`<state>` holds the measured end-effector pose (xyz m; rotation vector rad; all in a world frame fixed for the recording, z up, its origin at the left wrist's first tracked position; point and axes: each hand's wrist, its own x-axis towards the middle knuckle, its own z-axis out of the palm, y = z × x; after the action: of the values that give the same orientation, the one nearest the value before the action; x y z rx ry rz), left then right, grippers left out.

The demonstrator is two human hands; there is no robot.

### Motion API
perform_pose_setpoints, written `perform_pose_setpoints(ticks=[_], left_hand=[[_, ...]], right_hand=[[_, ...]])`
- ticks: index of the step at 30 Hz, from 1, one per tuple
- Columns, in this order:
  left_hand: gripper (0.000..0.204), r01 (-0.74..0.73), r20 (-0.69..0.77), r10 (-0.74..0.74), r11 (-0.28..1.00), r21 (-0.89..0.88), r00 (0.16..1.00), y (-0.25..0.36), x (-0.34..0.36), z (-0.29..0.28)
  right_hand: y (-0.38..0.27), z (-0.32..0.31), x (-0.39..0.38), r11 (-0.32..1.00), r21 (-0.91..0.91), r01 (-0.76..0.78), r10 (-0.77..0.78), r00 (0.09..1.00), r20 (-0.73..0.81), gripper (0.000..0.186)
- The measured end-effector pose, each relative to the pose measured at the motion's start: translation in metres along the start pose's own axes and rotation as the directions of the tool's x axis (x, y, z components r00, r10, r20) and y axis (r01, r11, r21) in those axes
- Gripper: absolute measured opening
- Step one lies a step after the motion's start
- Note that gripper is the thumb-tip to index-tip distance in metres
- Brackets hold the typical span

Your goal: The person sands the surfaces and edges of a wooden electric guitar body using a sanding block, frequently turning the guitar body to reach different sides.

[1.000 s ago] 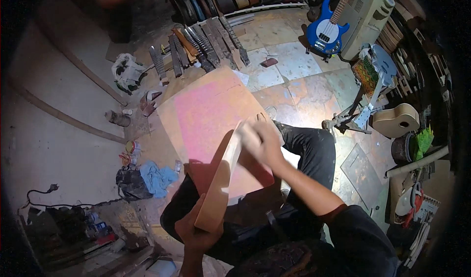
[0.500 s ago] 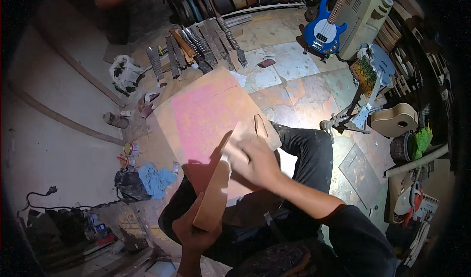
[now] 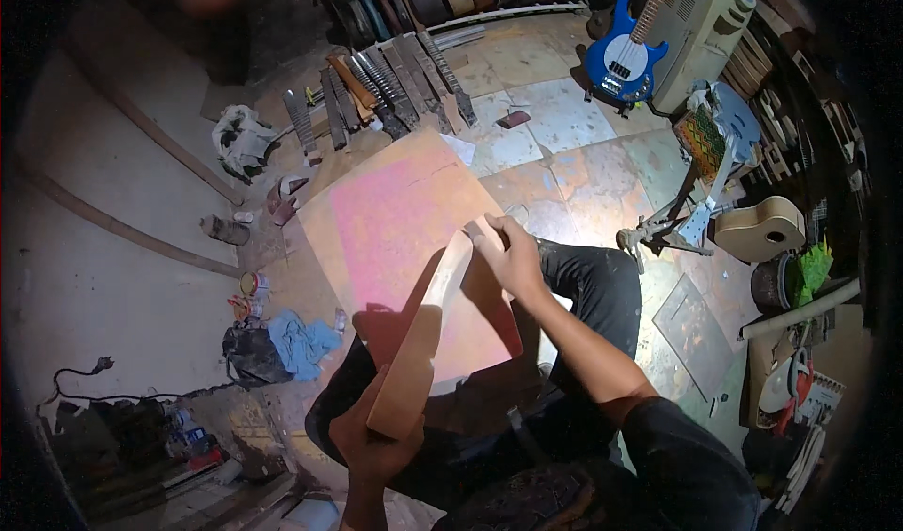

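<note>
My left hand (image 3: 378, 442) is closed round the near end of a long, smooth, light-brown wooden piece (image 3: 411, 371), wide at my end and narrowing away from me. The piece slants up and to the right, and its far part shows a pale edge. At that far end my right hand (image 3: 509, 253) has its fingers closed on a small brown sheet (image 3: 477, 231) that looks like sandpaper, pressed against the wood; much of the sheet is hidden. Under both lies a board (image 3: 395, 206) with a pink surface and bare tan margins, reaching over my lap.
Beyond the board, several files and rasps (image 3: 395, 84) lie on the floor. A blue bass guitar (image 3: 623, 56) stands at the far right, with an acoustic guitar body (image 3: 764, 230) nearer. A blue cloth (image 3: 299, 343) and a tin (image 3: 252, 284) sit to the left.
My right hand has moved up and to the right along the wooden piece to its far end, carrying the brown sheet. My left hand keeps its hold at the near end.
</note>
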<state>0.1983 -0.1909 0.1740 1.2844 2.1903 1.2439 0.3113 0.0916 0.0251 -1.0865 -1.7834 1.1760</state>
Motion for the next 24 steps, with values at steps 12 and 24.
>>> perform_pose_setpoints(ticks=[12, 24], left_hand=[[0.065, 0.137, -0.147, -0.140, 0.990, -0.030, 0.979, -0.025, -0.001, -0.012], [0.068, 0.364, -0.040, -0.376, 0.913, -0.183, 0.926, -0.028, -0.002, -0.020]], right_hand=[[-0.022, 0.072, -0.046, 0.991, 0.099, 0.093, -0.081, 0.990, -0.119, 0.039], [-0.019, 0.067, -0.055, 0.980, 0.105, 0.170, -0.172, 0.985, 0.011, 0.041]])
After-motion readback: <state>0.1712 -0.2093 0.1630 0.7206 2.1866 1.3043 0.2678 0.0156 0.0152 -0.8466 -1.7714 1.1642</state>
